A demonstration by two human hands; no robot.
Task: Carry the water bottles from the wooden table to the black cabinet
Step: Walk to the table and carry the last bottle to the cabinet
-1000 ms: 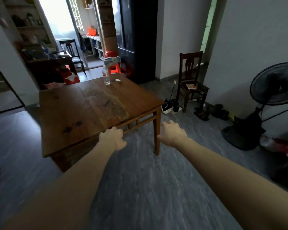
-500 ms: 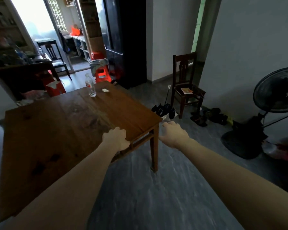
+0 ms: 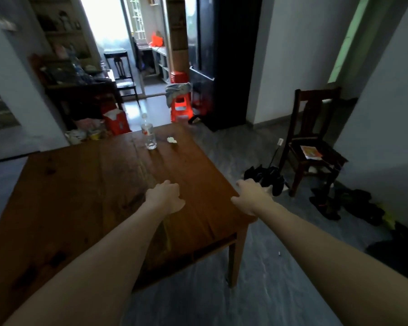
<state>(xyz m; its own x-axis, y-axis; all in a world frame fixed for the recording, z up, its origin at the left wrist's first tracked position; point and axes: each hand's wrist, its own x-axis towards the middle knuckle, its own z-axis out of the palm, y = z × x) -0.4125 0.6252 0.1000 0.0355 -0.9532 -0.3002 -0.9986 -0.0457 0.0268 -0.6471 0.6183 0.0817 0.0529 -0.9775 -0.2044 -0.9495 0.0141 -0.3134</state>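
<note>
We see the wooden table (image 3: 85,196) filling the left. Near its far edge stands one clear water bottle (image 3: 148,132), upright, with a small white scrap (image 3: 171,140) just beside it. Our left hand (image 3: 166,196) hovers over the tabletop, fingers loosely curled, holding nothing. Our right hand (image 3: 253,196) reaches past the table's right edge, relaxed and empty. The black cabinet (image 3: 224,57) stands beyond, a wooden chair (image 3: 313,142) farther right.

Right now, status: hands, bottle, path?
Left hand and right hand empty, over near table edge. Water bottle upright at far edge of wooden table. Crumpled scrap beside it, apart.
</note>
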